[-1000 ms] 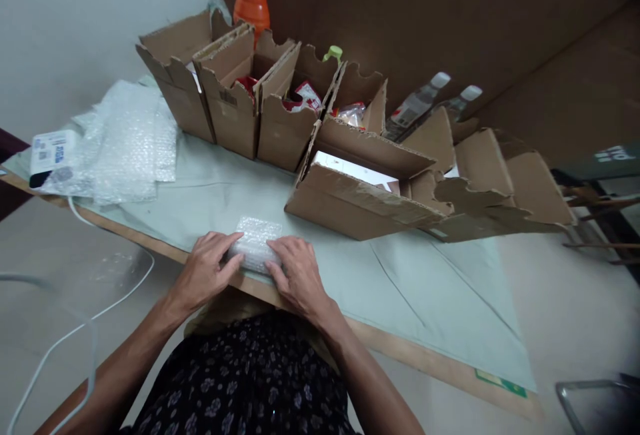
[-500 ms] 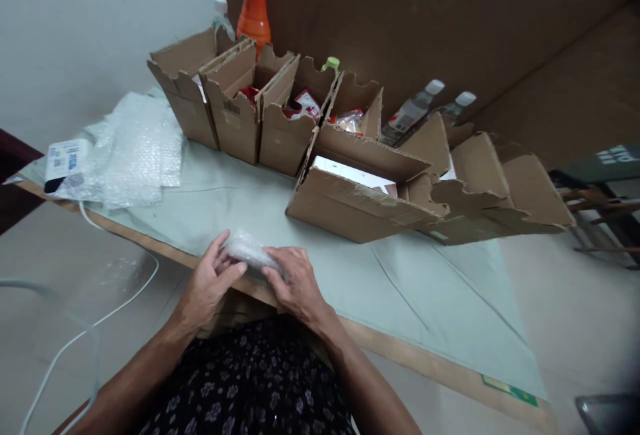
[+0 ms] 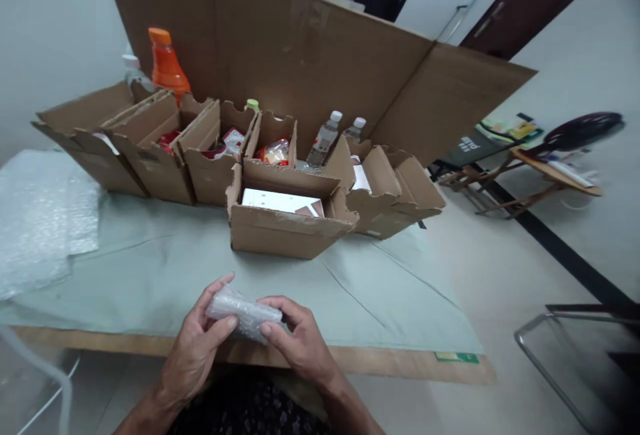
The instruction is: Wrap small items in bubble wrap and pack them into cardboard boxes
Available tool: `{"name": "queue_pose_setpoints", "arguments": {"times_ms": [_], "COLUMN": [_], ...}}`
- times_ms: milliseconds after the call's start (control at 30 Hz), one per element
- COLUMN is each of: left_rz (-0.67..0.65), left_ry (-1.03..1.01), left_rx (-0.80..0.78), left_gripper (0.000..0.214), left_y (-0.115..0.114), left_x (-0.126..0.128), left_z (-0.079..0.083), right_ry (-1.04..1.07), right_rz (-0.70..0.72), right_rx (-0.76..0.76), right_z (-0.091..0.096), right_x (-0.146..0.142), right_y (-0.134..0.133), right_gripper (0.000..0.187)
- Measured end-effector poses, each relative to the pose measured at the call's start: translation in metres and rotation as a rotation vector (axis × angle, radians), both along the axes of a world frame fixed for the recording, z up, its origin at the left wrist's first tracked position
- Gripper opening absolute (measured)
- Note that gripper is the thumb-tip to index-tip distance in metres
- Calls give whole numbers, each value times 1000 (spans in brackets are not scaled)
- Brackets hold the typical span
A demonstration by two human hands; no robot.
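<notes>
A small oblong bundle of bubble wrap (image 3: pixel 244 314) is held between both hands above the table's front edge. My left hand (image 3: pixel 197 335) grips its left end, thumb in front and fingers behind. At the right end, my right hand (image 3: pixel 295 335) pinches it with the thumb on the near side. What lies inside the wrap cannot be made out. Beyond the hands stands a cardboard bin (image 3: pixel 280 238) with a white box (image 3: pixel 283 202) in it.
More cardboard bins (image 3: pixel 210 178) with packets stand in a row behind. An orange bottle (image 3: pixel 167 65) and clear bottles (image 3: pixel 325 136) rise against a cardboard panel (image 3: pixel 320 55). Bubble wrap sheets (image 3: pixel 50 215) lie at the left on the green cloth (image 3: pixel 150 275).
The view has swung right and up, showing more of the room at the right. Both hands keep hold of the bundle, now tilted up a little more toward me.
</notes>
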State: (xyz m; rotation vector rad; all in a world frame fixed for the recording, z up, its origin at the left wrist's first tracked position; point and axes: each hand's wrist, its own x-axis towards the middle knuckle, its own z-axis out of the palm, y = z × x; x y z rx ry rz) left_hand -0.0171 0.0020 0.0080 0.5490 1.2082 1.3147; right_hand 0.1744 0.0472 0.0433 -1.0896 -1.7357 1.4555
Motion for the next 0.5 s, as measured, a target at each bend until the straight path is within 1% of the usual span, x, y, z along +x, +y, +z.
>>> {"name": "queue_pose_setpoints", "arguments": {"times_ms": [67, 133, 200, 233, 267, 300, 333, 367, 400, 467, 500], "left_rz": [-100, -141, -92, -42, 7, 48, 78, 96, 99, 78, 69], "left_ry": [54, 133, 261, 352, 459, 570, 674, 759, 825, 905, 925], "left_rx": [98, 271, 416, 442, 437, 412, 382, 358, 341, 316, 311], "left_gripper": [76, 75, 70, 67, 65, 62, 60, 58, 54, 45, 42], "left_y": [7, 16, 27, 32, 37, 41, 45, 48, 50, 52, 52], "left_x": [4, 3, -2, -5, -8, -10, -13, -14, -15, -14, -13], "left_z": [2, 6, 7, 6, 4, 1, -4, -10, -15, -25, -29], "right_ry": [-59, -109, -167, -218, -300, -413, -557, -726, -906, -1240, -1364], "right_rz": [-22, -79, -227, -324, -412, -471, -491, -481, -442, -321, -246], "right_rx": [102, 218, 392, 498, 603, 691, 751, 782, 781, 714, 667], "right_z": [26, 58, 92, 108, 122, 135, 147, 156, 163, 173, 177], "right_x": [15, 36, 59, 69, 77, 82, 84, 83, 79, 65, 57], "right_y": [7, 20, 40, 53, 66, 81, 95, 109, 122, 143, 152], "right_gripper": [22, 20, 23, 25, 28, 30, 31, 31, 30, 29, 29]}}
